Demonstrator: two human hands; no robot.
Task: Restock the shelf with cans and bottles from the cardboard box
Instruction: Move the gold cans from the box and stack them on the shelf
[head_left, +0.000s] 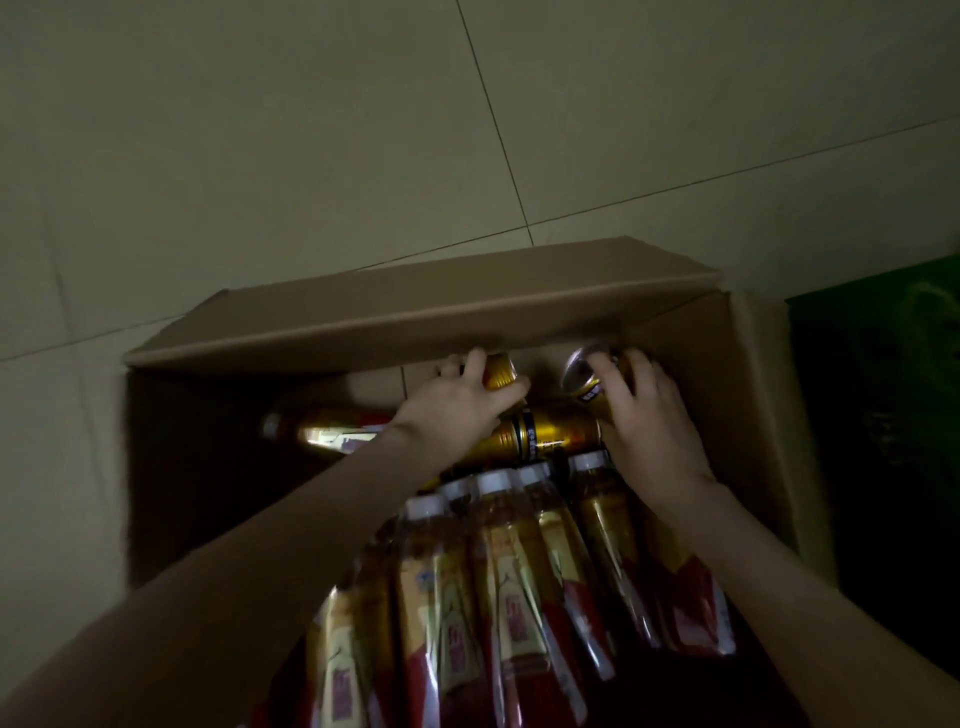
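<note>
An open cardboard box (737, 374) sits on the floor below me. At its far wall my left hand (462, 402) grips a gold can (500, 370). Just to the right, my right hand (644, 415) curls round another gold can (584, 370), whose silver top faces me. Between and below the two hands a third gold can (550, 439) lies on its side. A fourth one (322, 431) lies at the left, partly behind my forearm. Several white-capped bottles (498, 561) with red and gold labels lie packed in the near half of the box.
The box's far flap (415, 312) stands up over the cans. Pale floor tiles (311, 156) stretch beyond the box. A dark green object (883, 415) stands right of the box. The left part of the box interior is dark.
</note>
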